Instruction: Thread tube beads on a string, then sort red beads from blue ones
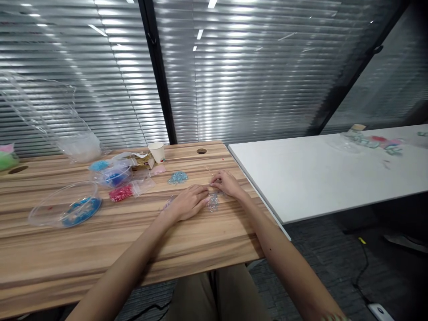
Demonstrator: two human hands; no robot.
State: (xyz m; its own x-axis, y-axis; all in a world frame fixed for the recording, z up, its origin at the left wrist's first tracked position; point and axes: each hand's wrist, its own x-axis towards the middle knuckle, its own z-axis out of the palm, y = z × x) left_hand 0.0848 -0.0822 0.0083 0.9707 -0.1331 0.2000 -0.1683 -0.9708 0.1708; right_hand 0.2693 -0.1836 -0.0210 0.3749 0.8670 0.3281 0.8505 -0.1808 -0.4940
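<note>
My left hand [189, 203] lies palm down on the wooden table [187, 249], its fingers extended toward the right. Close by, my right hand [224, 183] has thumb and index finger pinched together, on something too small to make out. Between and just below the hands sits a small pile of clear, silvery pieces [213, 203]. A pile of light blue pieces [178, 177] lies behind my left hand. Some pale purple pieces [168, 203] show beside the left wrist, partly hidden by it.
Leftward are a red bead bag [121, 193], a clear bowl of blue pieces [115, 178], a round clear lid [43, 209] and a blue dish [82, 211]. A paper cup [157, 152] stands behind. A white table [317, 178] adjoins at right.
</note>
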